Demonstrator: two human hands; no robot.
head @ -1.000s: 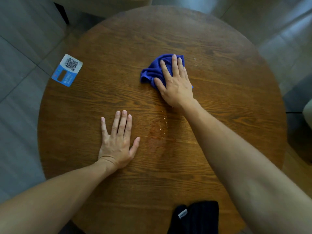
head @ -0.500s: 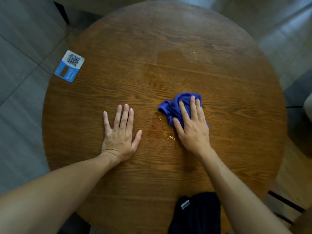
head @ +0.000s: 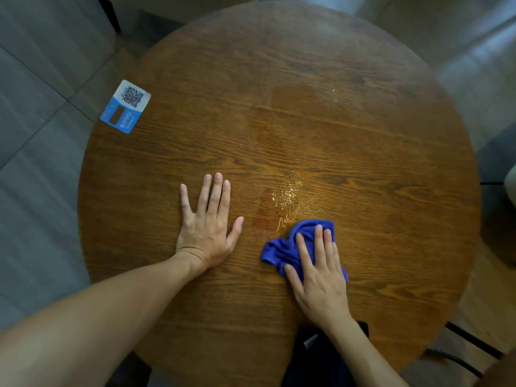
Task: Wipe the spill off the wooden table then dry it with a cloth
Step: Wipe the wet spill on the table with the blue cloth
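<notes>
A: What is the table [head: 377, 169] like?

B: Round, brown wood with a strong wavy grain. Its near edge is cut off by the bottom of the picture.

A: And the spill [head: 287, 195]?

B: A small patch of shiny droplets and thin streaks near the middle of the table, glinting against the grain. Around it, and out toward twelve o'clock, the wood looks darker in broad smears; whether that is damp or only the finish is hard to tell.

A: Where is the cloth [head: 282, 250]?

B: At about five o'clock from the spill, just beside its nearest streaks. It is a soft, bright blue rag, bunched and creased. The right hand [head: 321, 280] lies flat on top of it, fingers [head: 318, 241] stretched and close together, pressing it down rather than gripping it. Much of the cloth is hidden under the palm.

A: The other hand?

B: The left hand [head: 208, 227] rests palm down on bare wood at nine o'clock from the spill, fingers spread, holding nothing.

A: Anything else?

B: A blue and white card [head: 125, 106] with a square code sits at the rim at ten o'clock; its small print is unreadable. A dark cloth [head: 315, 356] lies at the near edge, partly behind the right forearm and cut off below.
</notes>
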